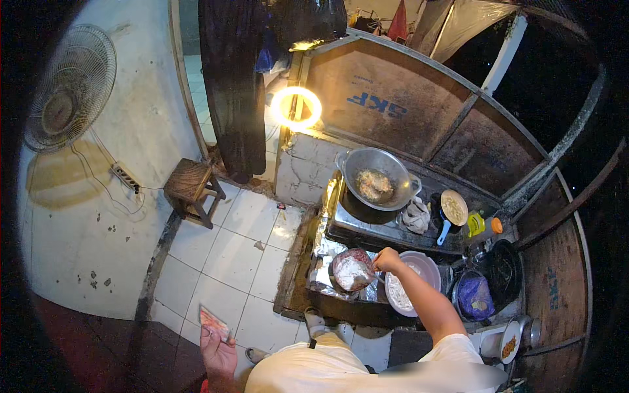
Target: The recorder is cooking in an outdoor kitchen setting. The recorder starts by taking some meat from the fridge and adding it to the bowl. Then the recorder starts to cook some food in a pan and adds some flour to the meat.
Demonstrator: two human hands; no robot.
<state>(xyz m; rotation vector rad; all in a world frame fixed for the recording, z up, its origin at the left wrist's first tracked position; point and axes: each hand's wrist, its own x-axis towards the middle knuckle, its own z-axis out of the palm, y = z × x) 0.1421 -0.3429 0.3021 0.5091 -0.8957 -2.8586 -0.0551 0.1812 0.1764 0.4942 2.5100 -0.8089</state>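
Observation:
My right hand (388,260) is closed at the right edge of a dark red bowl or basket (337,267), which holds white powder like flour (353,275). It sits over foil on the low counter. Partly under my right forearm stands a pale plastic basin (430,267) with white-coated pieces or powder (399,294). At the lower left, over the tiled floor, my left hand (217,346) pinches a small red and white packet or paper (214,322). Behind the red bowl, a metal wok (351,169) on the stove holds browned food in oil (374,185).
Right of the wok lie a crumpled cloth (416,216) and a small pan (443,228) with a blue handle. Farther right are an orange-capped jar (496,226) and a dark basin (508,265). A wooden stool (189,182) stands by the left wall, below a fan (69,88).

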